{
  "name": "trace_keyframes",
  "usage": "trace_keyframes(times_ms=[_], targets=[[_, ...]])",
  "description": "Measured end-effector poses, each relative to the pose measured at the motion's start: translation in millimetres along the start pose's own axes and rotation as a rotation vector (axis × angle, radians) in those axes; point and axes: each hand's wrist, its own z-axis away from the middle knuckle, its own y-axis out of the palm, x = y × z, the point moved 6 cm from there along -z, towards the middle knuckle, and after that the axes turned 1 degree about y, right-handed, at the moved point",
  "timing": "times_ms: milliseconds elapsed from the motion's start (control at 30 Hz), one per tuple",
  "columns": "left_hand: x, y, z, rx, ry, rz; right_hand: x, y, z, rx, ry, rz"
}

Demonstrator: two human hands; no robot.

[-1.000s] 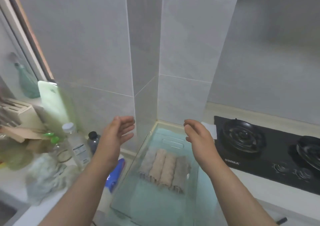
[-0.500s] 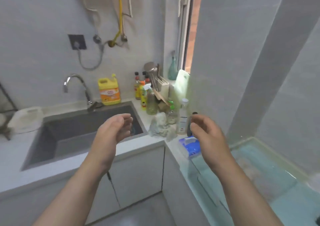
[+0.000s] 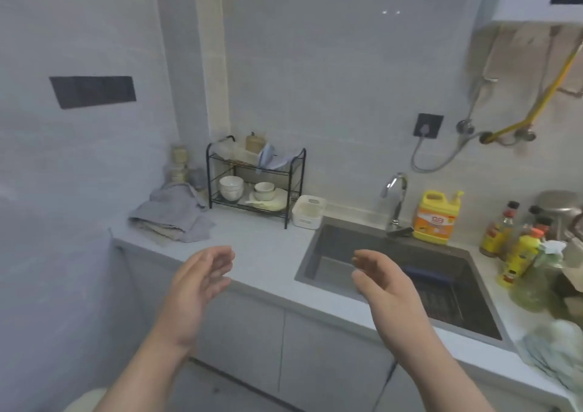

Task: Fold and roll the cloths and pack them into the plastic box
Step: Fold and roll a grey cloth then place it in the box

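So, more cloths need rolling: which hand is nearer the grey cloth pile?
Left. The left hand is just right of the grey cloth pile; the right hand is over the sink.

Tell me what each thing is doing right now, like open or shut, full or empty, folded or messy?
left hand: open, empty, held in the air
right hand: open, empty, held in the air
grey cloths: unfolded, heaped on the counter
tap: no water seen running
sink: no water showing, dark rack inside
bowls: stacked upright in the rack
yellow jug: upright, cap on
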Motion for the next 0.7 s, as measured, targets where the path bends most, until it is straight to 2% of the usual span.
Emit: trace_keyframes(times_ms=[100,300,700], targets=[[-9.3,-66.4,-27.6,-0.077,0.011,-0.031,8.7,74.7,-26.7,0.08,-0.01,0.004],[-5.0,-137.9,-82.4,-0.152,0.005,-0.092,13.5,162.4,-69.6,0.179,0.039,-0.024],[57.8,-149.5,-230.5,-0.266,-0.056,-0.149,-30.8,235.2,-227.7,0.286,0.079,-0.02]])
